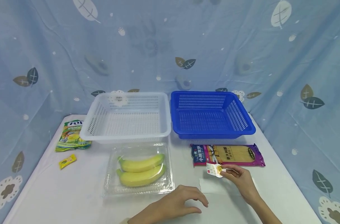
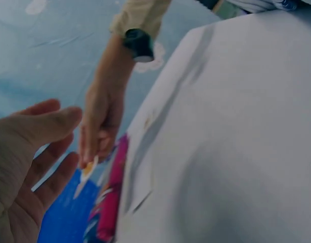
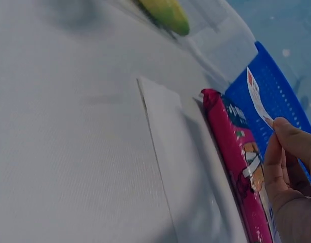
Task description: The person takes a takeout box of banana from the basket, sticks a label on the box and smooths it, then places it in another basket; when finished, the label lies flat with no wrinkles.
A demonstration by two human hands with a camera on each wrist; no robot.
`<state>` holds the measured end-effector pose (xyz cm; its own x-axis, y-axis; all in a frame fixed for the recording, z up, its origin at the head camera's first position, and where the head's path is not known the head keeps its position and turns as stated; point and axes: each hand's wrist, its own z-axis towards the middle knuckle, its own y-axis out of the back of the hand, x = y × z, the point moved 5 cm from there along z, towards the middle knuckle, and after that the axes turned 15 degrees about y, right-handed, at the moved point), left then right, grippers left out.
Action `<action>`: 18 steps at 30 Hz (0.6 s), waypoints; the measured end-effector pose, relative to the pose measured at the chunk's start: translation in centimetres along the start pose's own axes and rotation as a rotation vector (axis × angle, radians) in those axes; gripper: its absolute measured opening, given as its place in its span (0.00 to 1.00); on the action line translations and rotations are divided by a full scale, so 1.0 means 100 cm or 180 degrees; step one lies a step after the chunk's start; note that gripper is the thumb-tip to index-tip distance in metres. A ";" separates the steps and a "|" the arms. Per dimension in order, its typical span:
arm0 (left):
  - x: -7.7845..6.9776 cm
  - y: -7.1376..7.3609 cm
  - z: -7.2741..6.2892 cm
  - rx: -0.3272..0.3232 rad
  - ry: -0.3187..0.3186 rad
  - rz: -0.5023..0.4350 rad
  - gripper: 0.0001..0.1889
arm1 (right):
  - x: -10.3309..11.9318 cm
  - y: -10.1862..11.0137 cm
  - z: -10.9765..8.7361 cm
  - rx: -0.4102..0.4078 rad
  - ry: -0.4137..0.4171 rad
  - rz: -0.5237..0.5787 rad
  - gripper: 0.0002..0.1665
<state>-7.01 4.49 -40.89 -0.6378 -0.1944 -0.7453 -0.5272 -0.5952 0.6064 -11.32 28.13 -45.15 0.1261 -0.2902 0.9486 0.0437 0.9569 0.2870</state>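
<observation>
Between thumb and fingers, my right hand (image 1: 241, 182) pinches a small white printed label (image 1: 213, 170) with a red square and a yellow picture. It is held up in front of a pasta packet (image 1: 228, 155) with purple ends. In the right wrist view the label (image 3: 256, 95) looks slightly bent and overlaps the blue basket. Below that hand, a white strip of paper (image 1: 214, 186) lies flat on the table. My left hand (image 1: 181, 202) hovers at the front with thumb and fingers spread and holds nothing. Beside it sits a clear plastic box (image 1: 109, 183) with two bananas (image 1: 142, 175) inside.
A white basket (image 1: 84, 136) and a blue basket (image 1: 214, 136) stand side by side at the back. Left of them lie a green and yellow snack bag (image 1: 72, 137) and a small yellow packet (image 1: 67, 161). Patterned blue cloth (image 1: 158, 40) hangs around the table.
</observation>
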 end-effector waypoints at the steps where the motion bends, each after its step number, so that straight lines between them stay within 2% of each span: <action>1: -0.002 0.006 -0.004 0.0019 -0.0051 0.0027 0.11 | 0.002 -0.002 0.001 0.0022 0.0040 -0.0016 0.22; 4: -0.003 0.023 -0.016 -0.0036 -0.0130 0.0122 0.09 | 0.005 -0.007 0.005 0.0032 0.0067 0.0069 0.21; 8: 0.000 0.045 -0.033 -0.0267 -0.0132 0.0232 0.09 | 0.008 -0.014 0.009 0.0094 0.0051 0.0210 0.22; 12: 0.005 0.064 -0.051 -0.0569 -0.0077 0.0285 0.11 | 0.009 -0.021 0.013 0.0160 -0.0065 0.0351 0.24; 18: 0.013 0.091 -0.081 -0.0989 0.0117 0.0129 0.17 | 0.011 -0.029 0.017 0.0193 -0.0203 0.0486 0.24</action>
<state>-8.05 -7.53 -38.55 -0.6311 -0.2474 -0.7352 -0.3014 -0.7951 0.5263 -13.00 25.08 -44.66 0.0635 -0.1423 0.9878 -0.0311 0.9890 0.1444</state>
